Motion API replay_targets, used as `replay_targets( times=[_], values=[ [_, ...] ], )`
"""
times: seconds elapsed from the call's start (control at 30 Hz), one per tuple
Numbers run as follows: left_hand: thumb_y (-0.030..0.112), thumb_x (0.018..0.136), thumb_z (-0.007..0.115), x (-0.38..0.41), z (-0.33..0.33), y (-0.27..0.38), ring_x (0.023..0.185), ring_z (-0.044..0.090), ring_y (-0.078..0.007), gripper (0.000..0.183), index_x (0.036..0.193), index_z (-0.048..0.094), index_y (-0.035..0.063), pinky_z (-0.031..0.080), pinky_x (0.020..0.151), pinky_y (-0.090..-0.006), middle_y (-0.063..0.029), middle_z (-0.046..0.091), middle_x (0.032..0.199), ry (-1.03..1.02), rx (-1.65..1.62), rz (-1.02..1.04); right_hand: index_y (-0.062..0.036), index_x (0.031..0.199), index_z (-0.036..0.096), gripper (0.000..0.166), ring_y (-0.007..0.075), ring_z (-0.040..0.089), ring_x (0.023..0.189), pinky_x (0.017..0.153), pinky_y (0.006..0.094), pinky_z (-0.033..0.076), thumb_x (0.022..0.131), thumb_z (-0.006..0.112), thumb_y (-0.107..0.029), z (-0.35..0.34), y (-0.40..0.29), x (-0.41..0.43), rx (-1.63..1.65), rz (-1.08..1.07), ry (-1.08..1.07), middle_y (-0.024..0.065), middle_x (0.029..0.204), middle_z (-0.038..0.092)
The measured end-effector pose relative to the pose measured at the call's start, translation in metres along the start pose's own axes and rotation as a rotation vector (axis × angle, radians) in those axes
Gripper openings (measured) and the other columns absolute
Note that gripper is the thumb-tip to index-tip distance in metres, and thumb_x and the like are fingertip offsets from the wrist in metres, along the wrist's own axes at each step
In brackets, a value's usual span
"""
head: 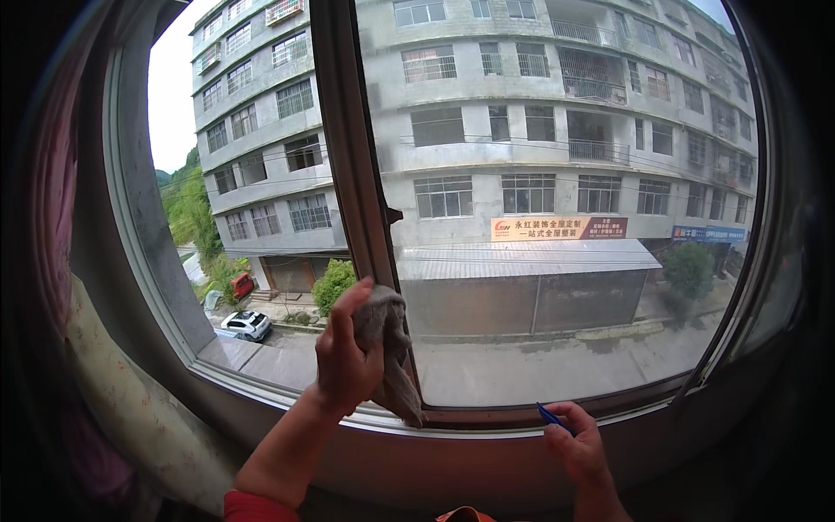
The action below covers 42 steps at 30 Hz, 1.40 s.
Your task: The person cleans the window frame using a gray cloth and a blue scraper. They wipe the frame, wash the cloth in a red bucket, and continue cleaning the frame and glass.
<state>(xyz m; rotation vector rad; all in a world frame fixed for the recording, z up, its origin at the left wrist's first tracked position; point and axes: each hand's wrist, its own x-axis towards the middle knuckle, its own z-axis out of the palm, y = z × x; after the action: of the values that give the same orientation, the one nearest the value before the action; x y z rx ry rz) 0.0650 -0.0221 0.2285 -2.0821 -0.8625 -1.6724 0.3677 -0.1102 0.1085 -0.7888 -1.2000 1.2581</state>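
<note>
My left hand [349,355] grips a grey cloth [386,326] and holds it against the lower part of the brown upright window frame [359,163]. A corner of the cloth hangs down to the bottom rail. At the lower right, my right hand [574,437] pinches a small blue object [553,416] between thumb and fingers, close to the bottom rail of the sash; its exact kind cannot be told. A dark latch [394,215] juts from the upright frame above the cloth. The window pane [561,365] to the right looks hazy.
On the left, the window is slid open beside a pale outer frame [156,293]. A pink curtain [55,196] and a light patterned cloth [130,385] hang at the far left. A white window track [261,391] runs along the bottom. Outside stand a grey building and parked cars.
</note>
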Motion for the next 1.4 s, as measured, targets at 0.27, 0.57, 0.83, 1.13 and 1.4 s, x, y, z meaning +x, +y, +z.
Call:
replay_targets(
  times=[0.27, 0.57, 0.83, 1.13, 1.4],
  values=[
    [0.005, 0.073, 0.06, 0.257, -0.015, 0.009, 0.081, 0.053, -0.0382, 0.01, 0.079, 0.052, 0.0035, 0.044, 0.07, -0.0469, -0.0202, 0.05, 0.085, 0.474, 0.634, 0.307, -0.0003, 0.112, 0.053, 0.028, 0.0011, 0.043, 0.061, 0.054, 0.0162, 0.034, 0.087, 0.06, -0.013, 0.002, 0.026, -0.003, 0.125, 0.009, -0.012, -0.0037, 0.072, 0.053],
    [0.015, 0.081, 0.065, 0.105, 0.032, -0.026, 0.094, 0.044, -0.032, 0.04, 0.115, 0.045, 0.0065, 0.036, 0.084, -0.0436, -0.0152, 0.042, 0.097, 0.32, 0.505, 0.155, -0.0011, 0.107, 0.051, 0.023, 0.0058, 0.042, 0.05, 0.045, 0.0202, 0.033, 0.086, 0.058, -0.009, -0.017, 0.032, -0.014, 0.118, -0.001, 0.138, 0.0001, 0.064, 0.049],
    [0.006, 0.078, 0.066, -0.145, 0.058, -0.024, 0.094, 0.042, -0.0353, 0.045, 0.116, 0.041, 0.004, 0.038, 0.084, -0.0434, -0.02, 0.04, 0.103, -0.119, 0.408, -0.207, -0.0004, 0.115, 0.05, 0.029, 0.0034, 0.043, 0.058, 0.051, 0.0179, 0.035, 0.088, 0.058, -0.01, -0.002, 0.026, -0.028, 0.073, 0.135, 0.01, -0.001, 0.072, 0.054],
    [0.015, 0.09, 0.059, -0.193, 0.005, 0.039, 0.087, 0.052, -0.0127, 0.03, 0.109, 0.041, 0.0002, 0.045, 0.076, -0.0269, -0.0076, 0.053, 0.096, -0.214, -0.502, -1.113, -0.0069, 0.109, 0.047, 0.036, 0.0036, 0.047, 0.078, 0.068, 0.0176, 0.04, 0.081, 0.068, -0.007, 0.016, 0.074, -0.019, -0.057, 0.34, -0.174, -0.0011, 0.089, 0.052],
    [0.015, 0.094, 0.054, -0.239, 0.008, 0.05, 0.084, 0.052, -0.0081, 0.019, 0.11, 0.05, 0.0053, 0.045, 0.075, -0.0227, -0.0033, 0.058, 0.091, -0.362, -0.801, -1.239, -0.0002, 0.101, 0.061, 0.017, 0.0068, 0.057, 0.08, 0.073, 0.0234, 0.047, 0.085, 0.062, -0.009, 0.029, 0.146, -0.022, -0.004, 0.484, -0.176, 0.0002, 0.089, 0.063]
  ],
)
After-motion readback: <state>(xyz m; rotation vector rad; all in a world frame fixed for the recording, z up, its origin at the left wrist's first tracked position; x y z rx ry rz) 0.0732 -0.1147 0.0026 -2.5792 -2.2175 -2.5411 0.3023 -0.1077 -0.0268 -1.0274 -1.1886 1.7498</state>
